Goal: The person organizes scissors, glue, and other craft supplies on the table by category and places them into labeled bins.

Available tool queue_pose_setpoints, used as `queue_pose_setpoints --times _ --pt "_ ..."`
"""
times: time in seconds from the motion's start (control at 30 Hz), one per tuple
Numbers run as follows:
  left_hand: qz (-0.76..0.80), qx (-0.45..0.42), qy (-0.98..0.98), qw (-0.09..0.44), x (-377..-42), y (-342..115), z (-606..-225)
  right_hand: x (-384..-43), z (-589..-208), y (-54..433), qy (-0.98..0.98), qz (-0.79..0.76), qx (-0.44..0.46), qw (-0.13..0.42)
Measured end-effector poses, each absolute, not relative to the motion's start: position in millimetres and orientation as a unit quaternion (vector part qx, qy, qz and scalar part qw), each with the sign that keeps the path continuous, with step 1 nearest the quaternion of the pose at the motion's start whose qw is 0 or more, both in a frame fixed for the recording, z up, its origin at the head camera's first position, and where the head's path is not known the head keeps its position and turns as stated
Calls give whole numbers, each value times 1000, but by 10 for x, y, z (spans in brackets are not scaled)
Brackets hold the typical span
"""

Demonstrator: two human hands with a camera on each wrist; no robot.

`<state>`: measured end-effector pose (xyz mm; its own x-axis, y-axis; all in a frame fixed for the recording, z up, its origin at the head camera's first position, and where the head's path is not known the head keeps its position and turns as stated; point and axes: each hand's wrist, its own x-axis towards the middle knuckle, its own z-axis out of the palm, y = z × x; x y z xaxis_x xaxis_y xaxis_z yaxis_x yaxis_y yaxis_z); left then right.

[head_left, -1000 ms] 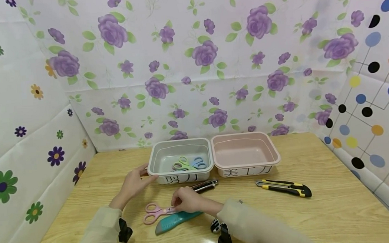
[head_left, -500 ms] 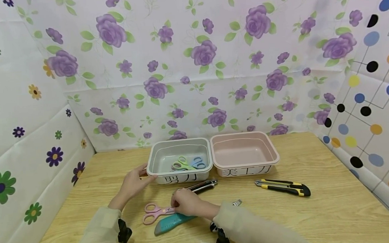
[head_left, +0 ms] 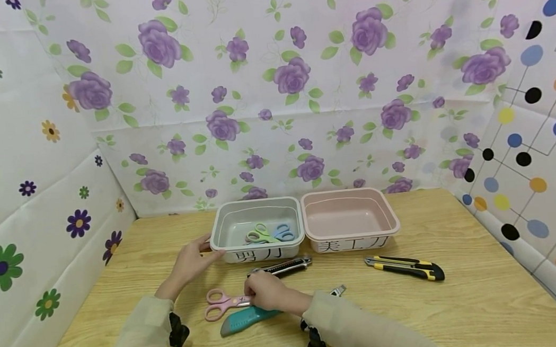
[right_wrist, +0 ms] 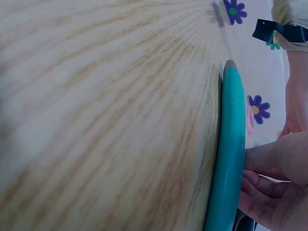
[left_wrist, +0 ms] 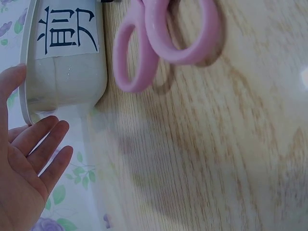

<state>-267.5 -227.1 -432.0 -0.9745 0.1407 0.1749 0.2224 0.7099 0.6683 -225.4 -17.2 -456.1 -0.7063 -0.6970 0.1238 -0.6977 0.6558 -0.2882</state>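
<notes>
My left hand (head_left: 190, 264): fingers extended and spread, thumb on the rim at the near left corner of the grey bin (head_left: 244, 218).

Pink scissors (head_left: 229, 302): flat on the wooden table (head_left: 472, 294), in front of the grey bin. Long axis nearly left-right; handle loops leftward, blades pointing right and slightly away from me, tips hidden at my fingers.

Teal cutter (head_left: 245, 320): just nearer me than the scissors; grey butt end left and near, body slanting away rightward beneath my hand.

Grey bin, contents: green scissors (head_left: 268, 235) and blue scissors (head_left: 284, 232).

My right hand (head_left: 268, 291): fingers bent at the pink blades; whether they pinch them I cannot tell.

Black cutter (head_left: 290, 266): beyond that hand, silver end pointing right and away.

Pink bin (head_left: 348, 222): beside the grey one, label in front.

Yellow-and-black cutter (head_left: 408, 268): metal tip left, broad end right and nearer.
</notes>
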Motion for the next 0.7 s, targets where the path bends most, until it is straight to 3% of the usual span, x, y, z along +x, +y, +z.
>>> queue_pose_setpoints --times 0.7 --pt "-364 -104 -924 55 -2671 -2272 -4318 -2290 -4539 -54 -881 265 383 -80"
